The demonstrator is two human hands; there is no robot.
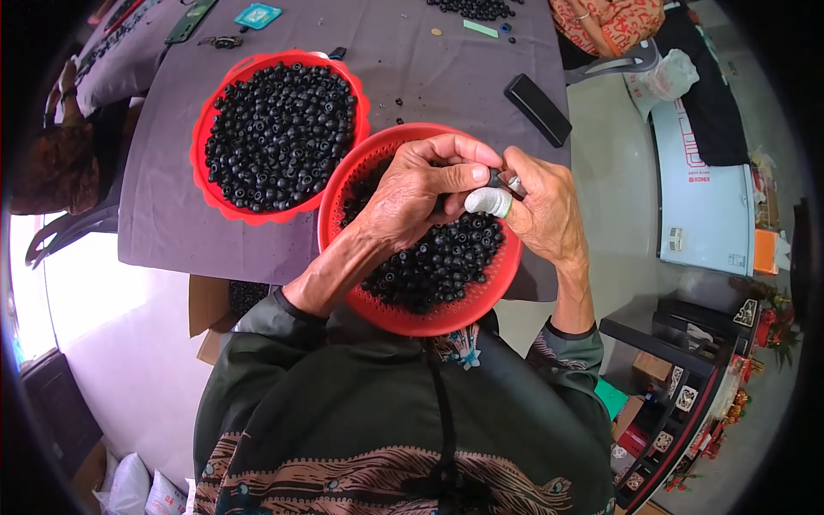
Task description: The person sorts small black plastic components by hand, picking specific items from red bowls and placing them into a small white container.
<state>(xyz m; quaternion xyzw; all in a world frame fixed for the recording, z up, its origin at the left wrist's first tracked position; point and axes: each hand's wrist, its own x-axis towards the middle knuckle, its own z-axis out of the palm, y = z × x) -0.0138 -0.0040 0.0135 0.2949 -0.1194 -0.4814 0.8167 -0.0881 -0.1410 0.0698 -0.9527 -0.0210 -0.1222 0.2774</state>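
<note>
Above a round red perforated basket (pixel 422 330) my two hands meet at its far right side. My left hand (pixel 403 193) pinches a small black ring-like part (pixel 495 178) between thumb and index finger. Against that part is my right hand (pixel 549 206), its fingers closed and a white cover (pixel 489 202) on its thumb. A small pale, shiny bit shows between the right fingers; what it belongs to is hidden. Many loose black parts (pixel 421 275) lie in the basket under my hands.
Left of it stands a scalloped red basket (pixel 197 159) full of similar black parts (pixel 279 137). On the grey tablecloth (pixel 163 197) lie a black case (pixel 539 110), a pale green strip (pixel 481 28) and a blue tray (pixel 257 15). Other people sit at far left and right.
</note>
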